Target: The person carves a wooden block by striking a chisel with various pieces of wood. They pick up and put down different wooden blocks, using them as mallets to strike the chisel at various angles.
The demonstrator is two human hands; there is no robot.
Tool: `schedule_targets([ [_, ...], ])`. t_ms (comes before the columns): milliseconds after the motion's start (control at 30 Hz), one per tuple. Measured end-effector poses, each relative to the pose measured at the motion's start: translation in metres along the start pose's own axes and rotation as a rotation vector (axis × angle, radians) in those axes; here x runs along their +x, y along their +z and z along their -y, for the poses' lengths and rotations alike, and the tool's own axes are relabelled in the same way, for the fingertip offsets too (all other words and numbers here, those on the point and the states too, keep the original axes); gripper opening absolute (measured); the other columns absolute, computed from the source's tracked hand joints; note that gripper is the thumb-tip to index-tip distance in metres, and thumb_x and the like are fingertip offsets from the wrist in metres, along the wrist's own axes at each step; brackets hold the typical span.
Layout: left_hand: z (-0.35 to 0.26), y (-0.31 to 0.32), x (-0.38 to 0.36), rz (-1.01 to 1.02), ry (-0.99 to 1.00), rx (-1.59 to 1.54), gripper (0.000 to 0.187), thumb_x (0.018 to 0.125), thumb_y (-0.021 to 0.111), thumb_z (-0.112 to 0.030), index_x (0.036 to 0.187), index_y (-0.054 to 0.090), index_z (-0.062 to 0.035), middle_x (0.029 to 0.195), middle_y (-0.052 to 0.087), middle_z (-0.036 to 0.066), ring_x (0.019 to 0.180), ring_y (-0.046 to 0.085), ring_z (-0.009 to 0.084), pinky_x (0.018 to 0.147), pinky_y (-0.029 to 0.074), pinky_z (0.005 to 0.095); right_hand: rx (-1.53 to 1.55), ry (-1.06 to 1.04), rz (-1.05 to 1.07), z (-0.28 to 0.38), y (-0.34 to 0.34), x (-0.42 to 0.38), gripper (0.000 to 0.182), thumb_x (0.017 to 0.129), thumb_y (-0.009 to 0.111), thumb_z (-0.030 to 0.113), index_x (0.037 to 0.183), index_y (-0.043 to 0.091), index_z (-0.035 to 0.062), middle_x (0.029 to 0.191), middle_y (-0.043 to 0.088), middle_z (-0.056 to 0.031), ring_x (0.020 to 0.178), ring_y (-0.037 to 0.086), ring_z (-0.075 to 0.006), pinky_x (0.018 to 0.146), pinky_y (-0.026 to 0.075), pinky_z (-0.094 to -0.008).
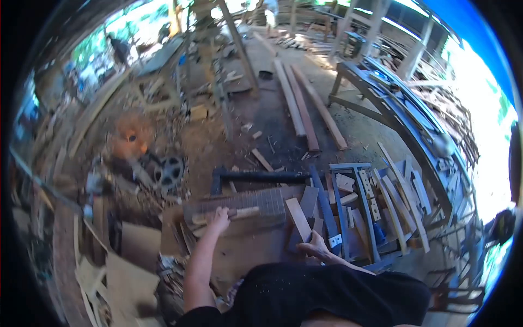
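Note:
My left hand is closed round the end of a dark-handled tool, whose far part lies over a ridged metal plate on the bench. A pale strip of wood shows beside the tool. To the right, my right hand holds the lower end of a flat, light wooden piece, with the fingers around its edge. That piece slants up and to the left, next to darker boards. The brown bench top lies between my hands.
A metal frame with wooden blocks and long strips stands at the right. Farther right is a long table. An orange disc and a spoked wheel are at the left. Long beams lie on the floor ahead.

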State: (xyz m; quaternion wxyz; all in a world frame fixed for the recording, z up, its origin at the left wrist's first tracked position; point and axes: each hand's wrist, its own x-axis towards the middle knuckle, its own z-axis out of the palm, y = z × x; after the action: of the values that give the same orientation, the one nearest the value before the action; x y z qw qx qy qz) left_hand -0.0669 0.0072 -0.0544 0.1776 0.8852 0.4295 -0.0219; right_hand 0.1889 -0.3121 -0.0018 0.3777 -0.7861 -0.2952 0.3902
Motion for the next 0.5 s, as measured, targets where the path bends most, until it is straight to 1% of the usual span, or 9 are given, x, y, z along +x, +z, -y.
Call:
schedule_targets([
  [33, -0.014, -0.021, -0.005, 0.027, 0.004, 0.103, 0.039, 0.075, 0.072, -0.024, 0.110, 0.059, -0.0134, 0.112, 0.059, 0.014, 0.105, 0.060, 0.0335, 0.091, 0.046, 0.0483, -0.070, 0.028, 0.013, 0.006, 0.000, -0.002, 0.065, 0.060, 0.077, 0.038, 0.101, 0.053, -0.0054, 0.093, 0.064, -0.0217, 0.088, 0.065, -0.0329, 0.077, 0.051, -0.0417],
  [133, -0.020, -0.033, 0.000, 0.032, -0.002, 0.209, 0.036, 0.077, 0.070, -0.023, 0.109, 0.059, -0.0130, 0.112, 0.059, 0.015, 0.104, 0.060, 0.0339, 0.087, 0.047, 0.0495, -0.054, 0.026, 0.011, 0.014, 0.000, -0.005, 0.066, 0.060, 0.076, 0.041, 0.102, 0.053, -0.0044, 0.096, 0.064, -0.0239, 0.092, 0.064, -0.0356, 0.081, 0.050, -0.0432],
  [200, -0.019, -0.033, 0.005, -0.046, 0.028, 0.173, 0.033, 0.078, 0.068, -0.020, 0.108, 0.059, -0.0118, 0.113, 0.058, 0.016, 0.103, 0.062, 0.0343, 0.085, 0.048, 0.0498, -0.074, 0.015, 0.000, 0.019, 0.001, -0.004, 0.066, 0.060, 0.077, 0.041, 0.102, 0.053, -0.0039, 0.097, 0.064, -0.0234, 0.092, 0.064, -0.0353, 0.080, 0.050, -0.0427],
  [267, -0.026, -0.031, 0.006, -0.232, -0.047, 0.136, 0.032, 0.079, 0.064, -0.015, 0.110, 0.059, -0.0116, 0.112, 0.058, 0.017, 0.100, 0.063, 0.0360, 0.084, 0.050, 0.0499, -0.089, -0.002, -0.032, 0.022, 0.003, -0.004, 0.067, 0.059, 0.078, 0.040, 0.103, 0.053, -0.0041, 0.097, 0.064, -0.0235, 0.093, 0.064, -0.0350, 0.080, 0.050, -0.0424],
  [300, -0.026, -0.029, 0.004, -0.222, -0.054, 0.129, 0.032, 0.079, 0.064, -0.015, 0.110, 0.059, -0.0116, 0.112, 0.058, 0.017, 0.100, 0.063, 0.0360, 0.084, 0.050, 0.0499, -0.097, 0.007, -0.025, 0.021, 0.006, -0.004, 0.067, 0.059, 0.078, 0.040, 0.103, 0.053, -0.0041, 0.097, 0.064, -0.0235, 0.093, 0.064, -0.0350, 0.080, 0.050, -0.0424],
  [367, -0.030, -0.014, -0.007, -0.247, -0.050, 0.134, 0.034, 0.079, 0.059, -0.010, 0.114, 0.059, -0.0122, 0.123, 0.055, 0.020, 0.101, 0.062, 0.0386, 0.084, 0.050, 0.0505, -0.065, -0.046, -0.081, 0.016, 0.011, -0.001, 0.067, 0.059, 0.080, 0.040, 0.103, 0.054, -0.0034, 0.097, 0.064, -0.0229, 0.092, 0.064, -0.0343, 0.079, 0.050, -0.0422],
  [433, -0.027, 0.014, -0.014, -0.314, -0.097, 0.076, 0.038, 0.081, 0.057, -0.010, 0.119, 0.058, -0.0120, 0.135, 0.047, 0.023, 0.105, 0.061, 0.0400, 0.085, 0.050, 0.0503, -0.049, -0.107, -0.104, 0.012, 0.014, 0.001, 0.066, 0.059, 0.081, 0.039, 0.103, 0.055, -0.0032, 0.094, 0.065, -0.0213, 0.089, 0.065, -0.0334, 0.076, 0.051, -0.0422],
  [467, -0.015, 0.030, -0.013, -0.342, -0.049, 0.015, 0.040, 0.083, 0.055, -0.009, 0.123, 0.055, -0.0105, 0.143, 0.039, 0.024, 0.108, 0.059, 0.0402, 0.087, 0.050, 0.0503, -0.062, -0.144, -0.100, 0.011, 0.013, 0.002, 0.064, 0.061, 0.081, 0.034, 0.105, 0.054, -0.0033, 0.090, 0.064, -0.0169, 0.085, 0.063, -0.0267, 0.072, 0.050, -0.0383],
  [500, -0.013, 0.032, -0.017, -0.319, -0.067, -0.017, 0.041, 0.085, 0.053, -0.008, 0.126, 0.053, -0.0095, 0.142, 0.040, 0.023, 0.108, 0.060, 0.0398, 0.086, 0.051, 0.0493, -0.070, -0.170, -0.085, 0.007, 0.014, 0.001, 0.062, 0.063, 0.081, 0.029, 0.108, 0.054, -0.0034, 0.087, 0.062, -0.0125, 0.081, 0.062, -0.0201, 0.068, 0.050, -0.0344],
])
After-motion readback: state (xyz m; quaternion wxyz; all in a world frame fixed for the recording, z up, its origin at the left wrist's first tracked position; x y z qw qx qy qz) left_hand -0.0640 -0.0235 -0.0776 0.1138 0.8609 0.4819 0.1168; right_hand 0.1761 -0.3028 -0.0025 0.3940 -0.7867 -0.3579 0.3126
